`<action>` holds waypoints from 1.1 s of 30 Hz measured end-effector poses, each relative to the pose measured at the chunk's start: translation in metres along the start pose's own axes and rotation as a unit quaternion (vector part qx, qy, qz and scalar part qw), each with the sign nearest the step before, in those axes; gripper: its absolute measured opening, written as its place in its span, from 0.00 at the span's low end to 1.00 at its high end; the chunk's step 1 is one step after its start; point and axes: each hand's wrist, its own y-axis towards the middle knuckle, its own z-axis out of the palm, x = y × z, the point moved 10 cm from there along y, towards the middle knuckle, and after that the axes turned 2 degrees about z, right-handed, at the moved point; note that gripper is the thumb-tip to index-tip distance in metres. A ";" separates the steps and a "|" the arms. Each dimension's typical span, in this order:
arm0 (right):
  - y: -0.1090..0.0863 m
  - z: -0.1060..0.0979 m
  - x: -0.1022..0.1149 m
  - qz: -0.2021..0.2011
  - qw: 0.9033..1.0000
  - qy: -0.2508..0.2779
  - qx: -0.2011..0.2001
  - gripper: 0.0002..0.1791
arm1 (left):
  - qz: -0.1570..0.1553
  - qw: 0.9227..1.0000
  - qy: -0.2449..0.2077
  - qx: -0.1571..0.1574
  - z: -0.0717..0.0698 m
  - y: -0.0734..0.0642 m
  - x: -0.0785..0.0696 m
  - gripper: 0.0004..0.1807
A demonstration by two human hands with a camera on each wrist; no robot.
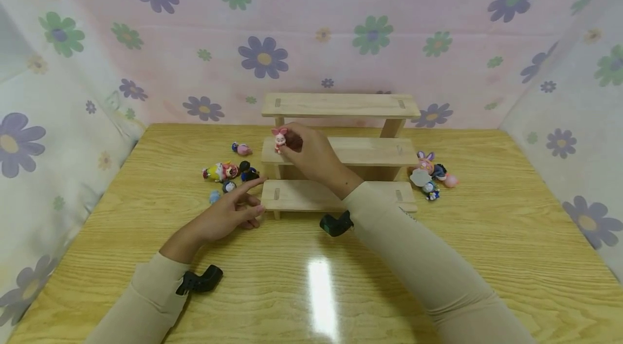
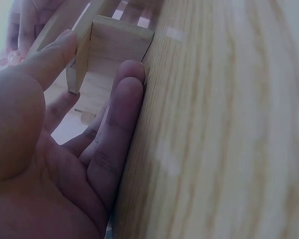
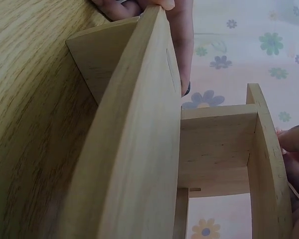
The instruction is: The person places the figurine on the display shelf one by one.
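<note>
A three-step wooden shelf (image 1: 336,192) stands on the table. My left hand (image 1: 221,218) is at the left end of its bottom step, thumb and index finger spanning that end from front edge to back corner. In the left wrist view the step's end (image 2: 79,64) lies between this thumb and index finger; the other fingers rest low beside it. With thumb and fingertips my right hand (image 1: 313,154) pinches a small pink-eared pig figurine (image 1: 279,141), upright at the left end of the middle step. Whether its feet touch the board I cannot tell.
Left of the shelf lie several figurines, among them a yellow-clad pig (image 1: 221,171) and a pink-and-blue one (image 1: 242,149). Right of it is another cluster with a purple-eared figurine (image 1: 426,164) and a grey-topped one (image 1: 428,186). Flowered cloth (image 1: 321,57) surrounds the table (image 1: 263,290).
</note>
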 end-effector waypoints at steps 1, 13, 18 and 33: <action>0.000 0.001 -0.001 0.003 1.000 0.000 0.002 0.18 | 0.003 1.000 0.001 0.001 0.000 0.000 0.000 0.37; -0.008 -0.011 -0.003 -0.014 1.000 0.000 -0.018 0.28 | 0.004 1.000 0.007 0.004 0.001 0.002 0.001 0.37; -0.019 -0.025 -0.004 -0.038 0.998 -0.009 -0.047 0.28 | -0.001 1.000 0.008 0.000 0.000 0.000 0.001 0.37; -0.072 -0.074 -0.023 -0.048 0.992 -0.058 -0.105 0.18 | 0.007 1.000 0.008 0.005 0.001 -0.001 0.001 0.38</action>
